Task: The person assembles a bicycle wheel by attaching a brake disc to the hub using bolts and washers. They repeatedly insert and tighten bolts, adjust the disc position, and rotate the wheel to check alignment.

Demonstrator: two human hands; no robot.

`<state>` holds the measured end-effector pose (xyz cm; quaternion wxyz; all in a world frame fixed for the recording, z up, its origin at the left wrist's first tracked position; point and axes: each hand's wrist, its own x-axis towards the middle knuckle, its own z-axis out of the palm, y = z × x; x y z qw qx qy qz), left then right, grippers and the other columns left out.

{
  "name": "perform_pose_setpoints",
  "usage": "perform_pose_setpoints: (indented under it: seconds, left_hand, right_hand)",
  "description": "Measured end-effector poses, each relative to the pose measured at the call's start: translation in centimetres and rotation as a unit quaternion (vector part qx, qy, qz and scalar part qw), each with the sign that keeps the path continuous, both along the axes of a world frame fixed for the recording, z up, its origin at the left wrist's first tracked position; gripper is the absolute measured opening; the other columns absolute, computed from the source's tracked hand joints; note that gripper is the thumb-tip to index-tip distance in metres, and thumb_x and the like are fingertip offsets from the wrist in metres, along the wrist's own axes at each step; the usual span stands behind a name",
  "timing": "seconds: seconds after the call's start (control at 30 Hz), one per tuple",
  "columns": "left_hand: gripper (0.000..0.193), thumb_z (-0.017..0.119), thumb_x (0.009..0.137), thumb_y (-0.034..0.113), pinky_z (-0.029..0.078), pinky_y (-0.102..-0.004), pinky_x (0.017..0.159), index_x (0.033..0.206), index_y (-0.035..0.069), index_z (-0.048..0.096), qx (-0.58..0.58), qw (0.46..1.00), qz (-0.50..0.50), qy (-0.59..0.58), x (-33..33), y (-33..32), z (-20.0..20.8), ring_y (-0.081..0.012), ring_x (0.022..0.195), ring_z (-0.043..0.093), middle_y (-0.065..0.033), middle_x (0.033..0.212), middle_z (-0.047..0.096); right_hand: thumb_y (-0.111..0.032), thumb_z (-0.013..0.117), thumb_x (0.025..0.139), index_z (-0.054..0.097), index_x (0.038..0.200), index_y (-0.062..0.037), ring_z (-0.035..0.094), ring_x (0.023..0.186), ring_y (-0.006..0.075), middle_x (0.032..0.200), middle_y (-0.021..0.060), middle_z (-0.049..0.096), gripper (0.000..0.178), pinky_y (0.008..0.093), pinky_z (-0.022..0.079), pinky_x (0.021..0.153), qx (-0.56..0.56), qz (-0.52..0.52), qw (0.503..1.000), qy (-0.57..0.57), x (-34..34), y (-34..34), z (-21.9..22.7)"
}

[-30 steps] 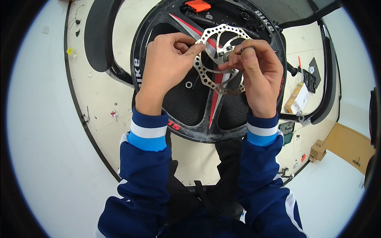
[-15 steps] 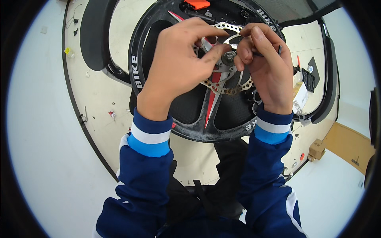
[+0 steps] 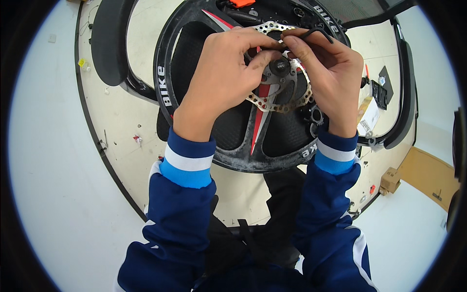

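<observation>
— Two hands, what do they grip?
— Left hand (image 3: pixel 221 73) steadies the perforated silver brake disc (image 3: pixel 279 100) on the black bicycle wheel (image 3: pixel 253 141); right hand (image 3: pixel 326 73) pinches a bent black hex key (image 3: pixel 311 33) just above the hub, nearer it.

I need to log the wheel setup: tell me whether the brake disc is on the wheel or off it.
On. The silver brake disc lies flat against the black wheel, centred on its hub, with both hands over it. Whether its bolts are tight cannot be told.

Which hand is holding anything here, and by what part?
The right hand pinches a thin black hex key near its bend, above the brake disc. The left hand lies over the disc, thumb by the hub; a grip there cannot be told.
</observation>
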<state>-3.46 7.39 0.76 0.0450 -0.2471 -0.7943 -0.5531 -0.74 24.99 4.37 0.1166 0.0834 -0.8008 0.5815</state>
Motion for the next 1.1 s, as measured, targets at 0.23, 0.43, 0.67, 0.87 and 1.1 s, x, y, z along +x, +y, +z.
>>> perform_pose_setpoints:
  seconds: [0.23, 0.43, 0.67, 0.87, 1.1]
  left_hand:
    - [0.014, 0.07, 0.088, 0.002, 0.045, -0.023, 0.064, 0.1, -0.003, 0.073, 0.041, 0.999, -0.006, -0.004, -0.1, 0.1, 0.0, -0.0116, 0.07, 0.059, -0.0061, 0.085, 0.07]
    - [0.015, 0.072, 0.085, 0.001, 0.045, -0.0235, 0.064, 0.1, -0.002, 0.073, 0.013, 1.0, 0.001, -0.012, 0.0, -0.1, 0.3, -0.01, 0.07, 0.058, -0.0044, 0.083, 0.069]
    - [0.016, 0.073, 0.08, 0.001, 0.051, -0.0241, 0.072, 0.096, -0.002, 0.074, -0.008, 1.0, 0.02, -0.022, 0.2, -0.1, 0.5, -0.0141, 0.078, 0.067, -0.0075, 0.085, 0.072]
    - [0.013, 0.073, 0.083, 0.002, 0.053, -0.0257, 0.069, 0.096, -0.002, 0.075, -0.002, 1.0, 0.003, 0.016, -0.5, -0.5, -0.7, -0.0165, 0.074, 0.069, -0.0092, 0.082, 0.073]
    - [0.014, 0.075, 0.083, 0.004, 0.052, -0.0231, 0.065, 0.096, -0.002, 0.075, 0.009, 0.997, 0.067, -0.034, 0.3, -0.1, 0.6, -0.0119, 0.071, 0.066, -0.0072, 0.078, 0.073]
  right_hand:
    - [-0.004, 0.071, 0.089, 0.074, 0.101, 0.0039, 0.071, 0.081, 0.0109, 0.088, 0.0077, 0.075, 0.015, 0.0222, 0.054, 0.075, 0.009, -0.009, 0.999, 0.043, -0.1, -0.2, 0.0]
    - [-0.005, 0.075, 0.085, 0.074, 0.098, 0.0034, 0.069, 0.074, 0.0109, 0.083, 0.0069, 0.074, 0.016, 0.0227, 0.054, 0.071, 0.035, -0.033, 0.997, 0.059, -0.1, -0.6, -0.6]
    - [-0.008, 0.079, 0.081, 0.074, 0.099, 0.0025, 0.07, 0.077, 0.0124, 0.086, 0.0082, 0.074, 0.021, 0.0237, 0.054, 0.071, 0.135, -0.044, 0.984, 0.104, 0.0, -1.3, -0.2]
    - [-0.005, 0.074, 0.085, 0.074, 0.103, 0.0021, 0.073, 0.087, 0.0162, 0.096, 0.0115, 0.076, 0.02, 0.0265, 0.057, 0.078, 0.029, 0.02, 0.996, 0.083, -0.4, -0.5, -0.9]
    - [-0.008, 0.082, 0.078, 0.073, 0.097, 0.0022, 0.071, 0.081, 0.0128, 0.09, 0.0093, 0.075, 0.022, 0.0243, 0.055, 0.076, 0.058, -0.046, 0.994, 0.083, -0.3, -1.1, -1.3]
